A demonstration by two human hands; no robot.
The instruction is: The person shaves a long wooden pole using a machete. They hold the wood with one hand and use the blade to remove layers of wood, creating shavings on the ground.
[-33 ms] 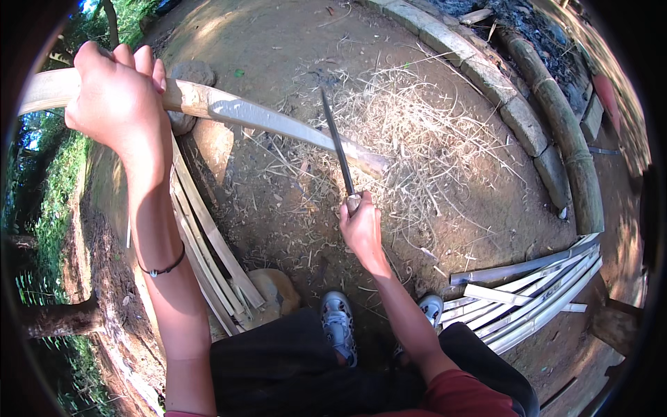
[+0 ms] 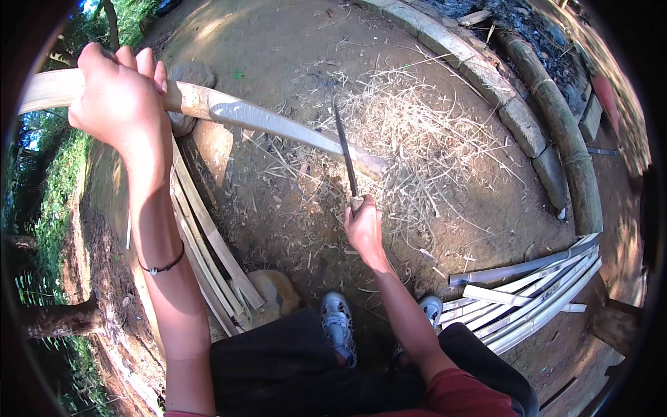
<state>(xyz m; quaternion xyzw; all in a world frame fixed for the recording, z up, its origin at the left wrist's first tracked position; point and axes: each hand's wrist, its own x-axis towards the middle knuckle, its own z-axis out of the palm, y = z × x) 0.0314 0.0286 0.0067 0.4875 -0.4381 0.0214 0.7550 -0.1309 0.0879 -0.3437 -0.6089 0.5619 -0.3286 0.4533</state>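
Note:
My left hand (image 2: 125, 97), raised at the upper left, is closed around a long pale bamboo strip (image 2: 267, 125). The strip slants down to the right, and its far end hangs over the shavings. In the middle, my right hand (image 2: 365, 226) grips the handle of a long knife (image 2: 345, 149). The knife's dark narrow blade points away from me and crosses the strip near its far end. Whether blade and strip touch, I cannot tell. A pile of thin curled bamboo shavings (image 2: 424, 132) lies on the dirt beyond the knife.
Split bamboo strips (image 2: 531, 299) lie stacked at the lower right, and more strips (image 2: 201, 236) lie at the left beside a stone (image 2: 274, 288). A stone curb (image 2: 479, 73) and a thick bamboo pole (image 2: 556, 125) run along the right, next to dark ash (image 2: 535, 42).
The knife has shifted slightly right and toward me with my right hand, its tip now lower. My left hand and the strip have barely moved.

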